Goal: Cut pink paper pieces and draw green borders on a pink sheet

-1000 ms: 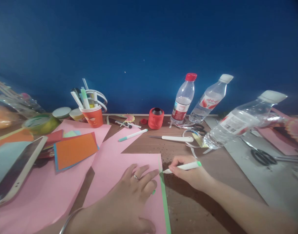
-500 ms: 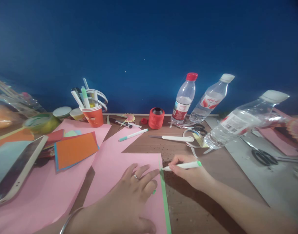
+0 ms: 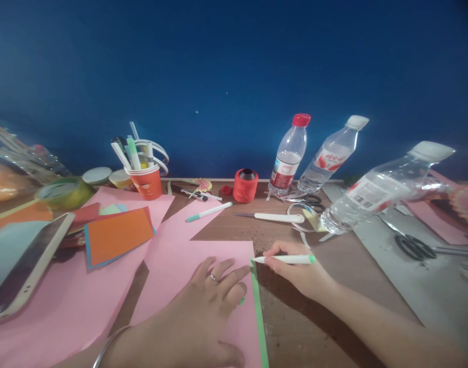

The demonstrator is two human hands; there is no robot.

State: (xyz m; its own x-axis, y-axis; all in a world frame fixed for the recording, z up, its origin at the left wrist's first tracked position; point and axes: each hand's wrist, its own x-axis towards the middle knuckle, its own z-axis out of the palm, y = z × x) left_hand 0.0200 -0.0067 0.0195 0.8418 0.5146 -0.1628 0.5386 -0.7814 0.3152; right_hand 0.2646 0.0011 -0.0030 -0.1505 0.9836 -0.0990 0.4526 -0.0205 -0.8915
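Observation:
My left hand (image 3: 207, 312), a ring on one finger, lies spread on a pink sheet of paper (image 3: 214, 250). Beside its index finger a small green piece (image 3: 242, 301) peeks out; most of it is hidden. My right hand (image 3: 295, 271) is closed around a white marker with a green end (image 3: 295, 259). The marker's tip touches the green strip (image 3: 259, 312) along the sheet's right edge. That strip is solid green near me and thins out toward the far corner. Beyond the sheet lies a marker with a teal cap (image 3: 209, 212).
A red paper cup (image 3: 147, 184) with pens stands at the back left, near orange cards (image 3: 119, 237) and a phone (image 3: 30, 266). A red jar (image 3: 245, 185), a white-handled knife (image 3: 278, 218), several water bottles (image 3: 287, 158) and black scissors (image 3: 414, 248) lie behind and to the right.
My right hand has shifted the marker's tip slightly away from me along the sheet's right edge. My left hand stays in place.

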